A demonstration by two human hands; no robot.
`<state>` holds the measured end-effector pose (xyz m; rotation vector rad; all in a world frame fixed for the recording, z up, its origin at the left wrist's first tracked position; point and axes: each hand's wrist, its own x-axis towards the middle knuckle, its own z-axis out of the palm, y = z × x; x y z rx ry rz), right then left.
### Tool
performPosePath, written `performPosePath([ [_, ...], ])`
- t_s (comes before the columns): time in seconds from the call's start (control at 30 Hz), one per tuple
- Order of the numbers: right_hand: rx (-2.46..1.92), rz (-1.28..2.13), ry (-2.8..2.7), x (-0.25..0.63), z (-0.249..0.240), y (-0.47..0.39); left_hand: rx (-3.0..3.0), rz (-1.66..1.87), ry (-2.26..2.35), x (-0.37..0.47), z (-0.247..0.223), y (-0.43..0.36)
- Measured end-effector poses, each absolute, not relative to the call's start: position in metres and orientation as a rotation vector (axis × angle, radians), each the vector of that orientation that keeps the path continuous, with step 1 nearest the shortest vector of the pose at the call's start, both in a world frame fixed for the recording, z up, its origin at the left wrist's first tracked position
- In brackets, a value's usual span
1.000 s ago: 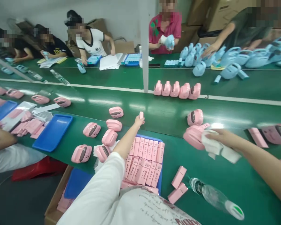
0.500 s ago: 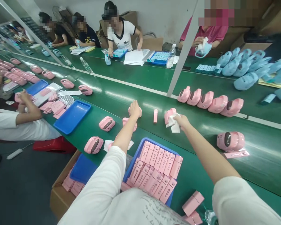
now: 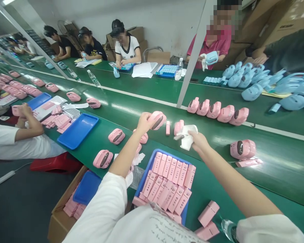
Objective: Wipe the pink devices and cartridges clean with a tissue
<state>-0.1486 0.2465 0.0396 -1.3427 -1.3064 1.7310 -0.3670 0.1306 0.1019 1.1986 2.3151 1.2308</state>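
My left hand (image 3: 145,123) is closed on a pink housing (image 3: 158,120) with a dark oval window, held above the green surface. In my right hand (image 3: 199,139) is a crumpled white cloth (image 3: 186,135), pinched by the fingers. Just behind the cloth sits another pink housing (image 3: 178,127), partly covered by it. Between the two stands a small pink block (image 3: 168,128). Two more pink housings rest left of my left forearm, and others are partly hidden behind it.
A blue tray (image 3: 155,151) of pink blocks lies close to my body. Five pink housings (image 3: 214,109) line the divider. A pink housing (image 3: 243,149) sits at right. A bottle (image 3: 228,229) lies near my right sleeve. People work opposite and at left.
My left hand has turned and moved slightly right, and the pink housing in it now shows its dark window. The cloth in my right hand has spread and shifted.
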Motion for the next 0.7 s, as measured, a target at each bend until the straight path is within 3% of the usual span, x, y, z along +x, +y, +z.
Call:
performPosePath([
  [0.07,-1.348,1.779,-1.113,-0.137,0.056,0.212,1.005,1.612,2.008,-0.336,0.115,0.107],
  [0.17,-1.308,1.934,-0.750,-0.118,0.081,0.154,0.629,1.802,1.551,-0.285,0.123,0.075],
  [0.37,-1.034,1.992,-0.791,-0.064,0.098,0.076,0.368,1.637,1.058,-0.203,0.119,0.028],
  [0.53,-1.162,1.936,-0.853,-0.029,0.076,0.039,0.400,1.538,1.085,-0.164,0.097,0.003],
  [0.7,-1.439,1.687,-1.437,-0.006,0.072,0.026,0.287,1.218,0.852,-0.134,0.074,-0.026],
])
